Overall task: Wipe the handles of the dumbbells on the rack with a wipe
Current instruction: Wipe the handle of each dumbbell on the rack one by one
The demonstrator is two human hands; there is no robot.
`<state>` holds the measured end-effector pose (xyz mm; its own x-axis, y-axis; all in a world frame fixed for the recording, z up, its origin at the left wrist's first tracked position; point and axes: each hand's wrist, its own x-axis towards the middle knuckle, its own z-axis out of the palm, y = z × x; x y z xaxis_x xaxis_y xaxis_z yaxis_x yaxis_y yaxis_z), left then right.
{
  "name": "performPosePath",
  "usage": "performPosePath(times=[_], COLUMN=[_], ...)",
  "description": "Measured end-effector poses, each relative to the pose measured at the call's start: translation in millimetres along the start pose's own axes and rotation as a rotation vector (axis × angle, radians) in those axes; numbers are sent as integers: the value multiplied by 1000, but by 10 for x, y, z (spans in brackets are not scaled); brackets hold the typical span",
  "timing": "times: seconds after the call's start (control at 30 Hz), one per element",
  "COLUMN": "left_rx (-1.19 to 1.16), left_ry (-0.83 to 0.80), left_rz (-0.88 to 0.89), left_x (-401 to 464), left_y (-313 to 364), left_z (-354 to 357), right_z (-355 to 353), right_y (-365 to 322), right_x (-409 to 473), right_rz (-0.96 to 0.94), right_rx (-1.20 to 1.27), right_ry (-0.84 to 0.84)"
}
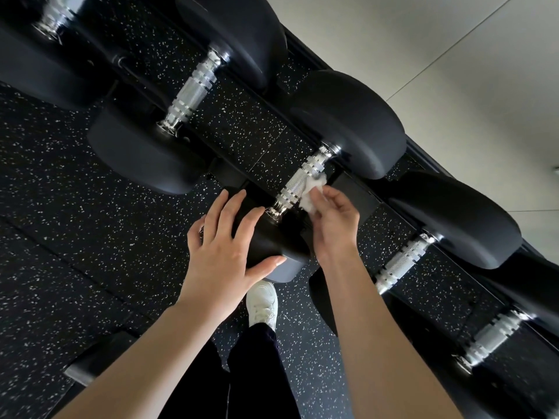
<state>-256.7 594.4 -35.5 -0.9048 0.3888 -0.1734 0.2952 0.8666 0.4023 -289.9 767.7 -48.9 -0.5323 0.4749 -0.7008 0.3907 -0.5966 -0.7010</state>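
Mid-wipe on centre dumbbell handle: my right hand pinches wipe against handle's right side, left hand flat, fingers spread on near head; next, I reckon, rub along knurling, then right neighbour's handle

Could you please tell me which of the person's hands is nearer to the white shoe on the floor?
Left. The left hand rests spread on the dumbbell's near black head, just above the white shoe; the right hand pinches the wipe farther up at the handle.

Both forearms are bare, no sleeves showing; dark trousers and a white laced shoe at 6 o'clock.
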Motion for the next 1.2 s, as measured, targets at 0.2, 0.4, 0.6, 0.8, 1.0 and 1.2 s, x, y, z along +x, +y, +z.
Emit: performPosePath(times=[0.2,0.4,0.6,0.8,1.0,1.2], left_rx=[-26,-30,-45,-53,-45,-42], left_ry=[-4,0,11,14,13,14], left_rz=[-6,-4,-1,-6,-7,-11], left_x=[-3,2,-1,0,-4,1], left_y=[1,3,-4,4,1,-2], left_z=[3,7,14,17,10,19], right_z=[138,138,-11,-122,-211,-268], right_y=[-260,-173,-154,-75,170,246], right_x=[240,293,446,496,396,289], right_rz=[-120,-65,162,254,295,233], right_rx=[92,228,428,397,242,92], right_ry=[2,-98,-334,-471,-578,-544])
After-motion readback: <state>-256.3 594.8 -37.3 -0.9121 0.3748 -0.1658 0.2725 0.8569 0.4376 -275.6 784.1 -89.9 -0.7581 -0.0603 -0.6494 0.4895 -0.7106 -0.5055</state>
